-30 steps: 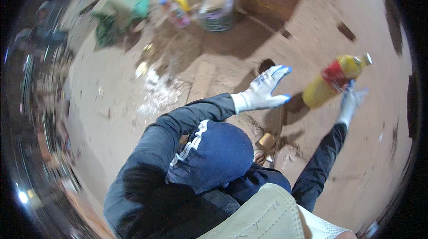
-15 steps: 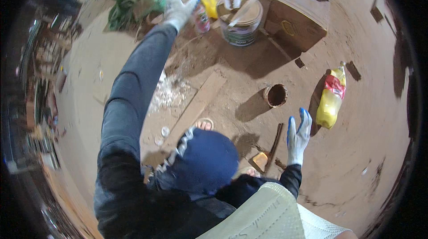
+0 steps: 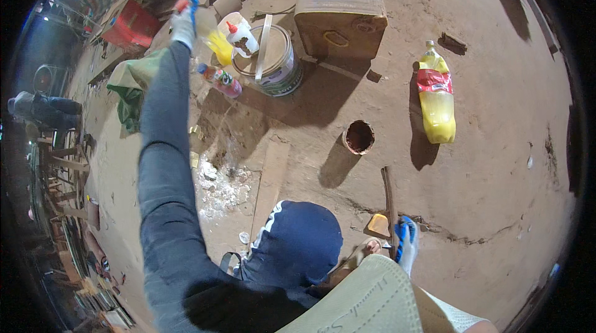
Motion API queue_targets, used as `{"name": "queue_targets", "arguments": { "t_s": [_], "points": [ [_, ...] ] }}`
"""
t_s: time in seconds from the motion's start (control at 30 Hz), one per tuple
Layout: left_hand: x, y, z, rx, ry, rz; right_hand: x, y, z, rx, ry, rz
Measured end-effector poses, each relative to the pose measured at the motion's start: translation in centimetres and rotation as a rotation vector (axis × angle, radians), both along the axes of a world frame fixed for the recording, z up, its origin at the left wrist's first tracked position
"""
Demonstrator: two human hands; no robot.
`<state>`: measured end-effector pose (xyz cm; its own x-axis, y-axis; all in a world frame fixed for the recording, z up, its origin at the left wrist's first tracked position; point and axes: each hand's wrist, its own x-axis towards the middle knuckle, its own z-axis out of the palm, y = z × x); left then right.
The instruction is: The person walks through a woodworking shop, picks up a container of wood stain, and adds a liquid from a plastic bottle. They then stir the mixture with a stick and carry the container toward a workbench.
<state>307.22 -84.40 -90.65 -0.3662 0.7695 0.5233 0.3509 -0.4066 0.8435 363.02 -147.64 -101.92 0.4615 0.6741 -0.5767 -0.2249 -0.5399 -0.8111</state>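
Bare reddish dirt floor (image 3: 496,196), packed and cracked, under harsh light with hard shadows; clutter and wooden scraps line the far rim and the left edge.

Left hand (image 3: 184,21): gloved in white with blue and red patches, arm in a grey sleeve stretched far forward. It sits up beside a cluster of containers, nearest a small yellow bottle (image 3: 218,46). Cannot tell how far the fingers are closed, or whether it grips anything; too small and bent by the lens.

Just right of that bottle: a white glue bottle (image 3: 242,38) with a red tip, leaning against a paint bucket (image 3: 273,63). A flat stick (image 3: 263,40) lies across the open top of the bucket. A pink-labelled bottle (image 3: 218,80) lies on its side just below the yellow one. Behind the bucket, a tan metal canister (image 3: 340,13).

Right hand (image 3: 406,245): white glove with blue palm, low and close to the body, fingers loosely curled toward a thin wooden stick (image 3: 389,206) and a small yellow block (image 3: 378,225). Contact with either cannot be told.

Mid-floor: an open rusty can (image 3: 359,137) standing upright, well apart from both hands. To its right, a large yellow soda bottle (image 3: 436,98) with a red label lies on its side. A wooden plank (image 3: 270,187) lies beside white rubble (image 3: 223,187). Green cloth (image 3: 131,91) at left.
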Motion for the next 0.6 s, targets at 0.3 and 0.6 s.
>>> {"name": "queue_targets", "arguments": {
  "t_s": [0.3,0.6],
  "points": [
    [8.9,-20.9,21.2,0.417,0.808,-0.613,-2.3,10.2,3.5,0.416,-0.3,0.468],
    [21.6,-35.0,10.8,-0.079,-0.159,-1.305,-6.2,18.0,11.3,1.086,-1.071,0.628]
  ]
}}
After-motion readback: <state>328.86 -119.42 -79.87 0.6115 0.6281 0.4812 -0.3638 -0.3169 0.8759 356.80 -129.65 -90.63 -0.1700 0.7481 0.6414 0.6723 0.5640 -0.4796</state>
